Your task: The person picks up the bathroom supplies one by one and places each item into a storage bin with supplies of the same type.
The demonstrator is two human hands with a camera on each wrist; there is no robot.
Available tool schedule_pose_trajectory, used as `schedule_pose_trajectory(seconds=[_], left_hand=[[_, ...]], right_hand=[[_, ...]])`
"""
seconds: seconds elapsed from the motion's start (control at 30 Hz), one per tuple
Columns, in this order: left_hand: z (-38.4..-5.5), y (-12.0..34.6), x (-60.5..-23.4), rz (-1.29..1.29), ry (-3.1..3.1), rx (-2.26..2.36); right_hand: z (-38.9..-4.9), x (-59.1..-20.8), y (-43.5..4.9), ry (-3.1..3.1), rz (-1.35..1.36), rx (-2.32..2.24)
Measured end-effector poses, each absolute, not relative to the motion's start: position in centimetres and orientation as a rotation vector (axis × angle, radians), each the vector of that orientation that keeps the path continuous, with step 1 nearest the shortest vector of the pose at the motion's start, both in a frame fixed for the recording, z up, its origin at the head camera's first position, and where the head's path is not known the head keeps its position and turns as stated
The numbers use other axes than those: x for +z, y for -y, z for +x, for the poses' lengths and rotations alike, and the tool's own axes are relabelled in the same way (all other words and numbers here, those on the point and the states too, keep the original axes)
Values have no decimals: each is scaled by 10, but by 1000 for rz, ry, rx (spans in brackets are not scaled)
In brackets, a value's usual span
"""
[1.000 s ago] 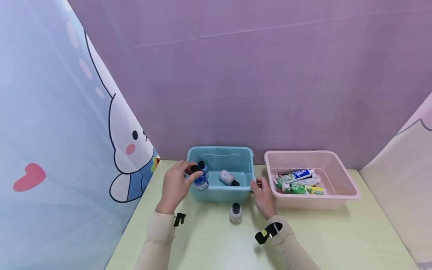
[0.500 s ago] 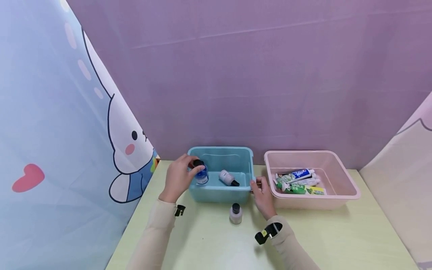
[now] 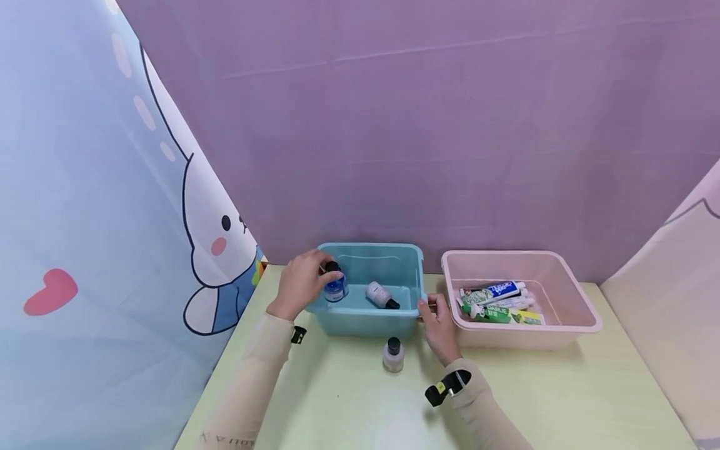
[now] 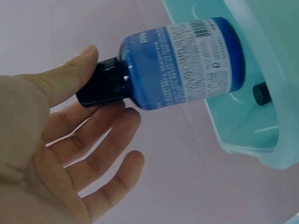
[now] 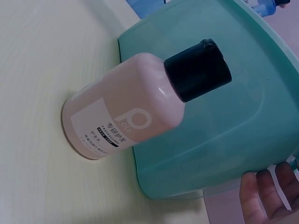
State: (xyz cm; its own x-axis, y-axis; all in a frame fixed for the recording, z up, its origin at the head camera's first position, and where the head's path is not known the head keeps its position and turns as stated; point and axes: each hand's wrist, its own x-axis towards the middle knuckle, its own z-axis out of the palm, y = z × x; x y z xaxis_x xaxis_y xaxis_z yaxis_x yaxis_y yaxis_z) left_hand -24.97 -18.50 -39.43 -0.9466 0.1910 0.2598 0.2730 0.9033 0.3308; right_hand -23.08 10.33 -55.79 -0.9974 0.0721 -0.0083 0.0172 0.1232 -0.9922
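Note:
My left hand [image 3: 300,282] pinches the black cap of a blue bottle [image 3: 335,290] between thumb and fingers, at the left side of the teal bin [image 3: 371,324]. In the left wrist view the bottle's printed back label shows, its base toward the bin opening. A pale bottle [image 3: 377,293] with a black cap lies on its side inside the bin. My right hand [image 3: 440,331] grips the bin's rim at the front right corner, and in the right wrist view its fingertips [image 5: 250,191] curl up to the rim. A pinkish bottle [image 5: 124,107] stands upright before the bin.
To the right of the teal bin stands a pink bin [image 3: 525,340] holding several toothpaste tubes [image 3: 497,306]. Both bins sit at the back of the pale table [image 3: 349,406], close to the purple curtain [image 3: 422,125]. A printed cloth [image 3: 112,219] hangs at the left.
My left hand has moved the blue bottle slightly farther back over the teal bin. Another blue bottle seen in the bin earlier is now hidden behind it. The right hand has stayed put.

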Motion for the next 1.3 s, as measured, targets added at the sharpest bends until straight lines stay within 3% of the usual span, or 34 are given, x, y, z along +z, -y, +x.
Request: schedule_pose_trajectory(seconds=[1.3], left_hand=[[-315,190,-414,-411,3208,-150]], right_hand=[[-231,-557,-99,2301,-67,2009]])
